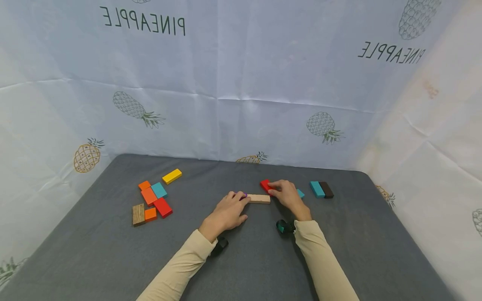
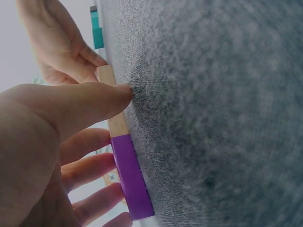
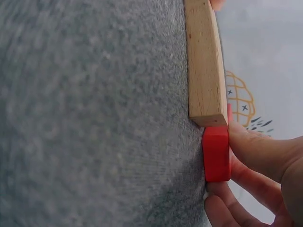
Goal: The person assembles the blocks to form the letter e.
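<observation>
A pale wooden block [image 1: 259, 199] lies near the middle of the grey table, end to end with a purple block [image 2: 134, 177]. My left hand [image 1: 227, 212] rests over these two, its fingertips touching the purple block's far side and the wood. Its thumb [image 2: 106, 100] is spread toward the near side, apart from the blocks in the head view. With thumb and fingers, my right hand [image 1: 288, 195] pinches a red block [image 3: 216, 153] on the table at the wooden block's right end. Part of a teal block [image 1: 300, 193] shows behind the right hand; the rest is hidden.
At the left lies a loose group: orange blocks [image 1: 149, 196], a teal block [image 1: 159, 190], a red block [image 1: 163, 207] and a brown wood-grain block [image 1: 138, 215]. A yellow block [image 1: 172, 176] sits behind them. Right of my right hand, another teal block [image 1: 317, 190] touches a dark brown block [image 1: 326, 190].
</observation>
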`<action>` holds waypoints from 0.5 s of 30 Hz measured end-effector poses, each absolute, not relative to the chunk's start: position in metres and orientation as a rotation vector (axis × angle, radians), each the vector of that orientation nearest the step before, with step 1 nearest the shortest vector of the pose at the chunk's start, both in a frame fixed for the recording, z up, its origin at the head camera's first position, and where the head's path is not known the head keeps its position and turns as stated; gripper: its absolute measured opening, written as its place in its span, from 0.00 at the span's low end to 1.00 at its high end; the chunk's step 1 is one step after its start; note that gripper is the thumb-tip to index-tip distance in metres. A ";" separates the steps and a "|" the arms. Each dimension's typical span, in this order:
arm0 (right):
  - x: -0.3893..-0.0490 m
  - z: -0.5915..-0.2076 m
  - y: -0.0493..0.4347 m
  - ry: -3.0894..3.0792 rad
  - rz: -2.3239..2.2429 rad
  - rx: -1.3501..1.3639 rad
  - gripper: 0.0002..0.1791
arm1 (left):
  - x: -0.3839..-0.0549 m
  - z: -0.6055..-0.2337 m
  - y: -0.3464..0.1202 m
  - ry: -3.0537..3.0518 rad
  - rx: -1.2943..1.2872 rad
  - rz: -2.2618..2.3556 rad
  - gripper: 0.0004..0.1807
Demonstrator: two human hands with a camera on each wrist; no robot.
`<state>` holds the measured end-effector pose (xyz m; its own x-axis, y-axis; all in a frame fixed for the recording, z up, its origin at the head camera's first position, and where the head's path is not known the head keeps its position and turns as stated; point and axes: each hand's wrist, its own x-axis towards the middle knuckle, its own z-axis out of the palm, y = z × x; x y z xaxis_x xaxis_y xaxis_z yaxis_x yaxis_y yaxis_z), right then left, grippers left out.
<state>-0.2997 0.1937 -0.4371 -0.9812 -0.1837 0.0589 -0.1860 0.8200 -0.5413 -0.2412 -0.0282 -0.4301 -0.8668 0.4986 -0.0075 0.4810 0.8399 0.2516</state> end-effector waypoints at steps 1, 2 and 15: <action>-0.300 -0.437 0.194 -2.991 0.893 0.303 0.19 | -0.241 -0.430 -0.028 2.943 0.784 0.373 0.30; -0.300 -0.437 0.193 -2.987 0.890 0.304 0.19 | -0.241 -0.430 -0.028 2.945 0.787 0.370 0.30; -0.295 -0.436 0.191 -2.995 0.913 0.310 0.19 | -0.241 -0.431 -0.028 2.947 0.773 0.352 0.30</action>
<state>-0.2953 0.1910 -0.4363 -0.9806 -0.1889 0.0524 -0.1860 0.8121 -0.5531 -0.2414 -0.0278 -0.4311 -0.8704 0.4922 -0.0139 0.4751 0.8469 0.2389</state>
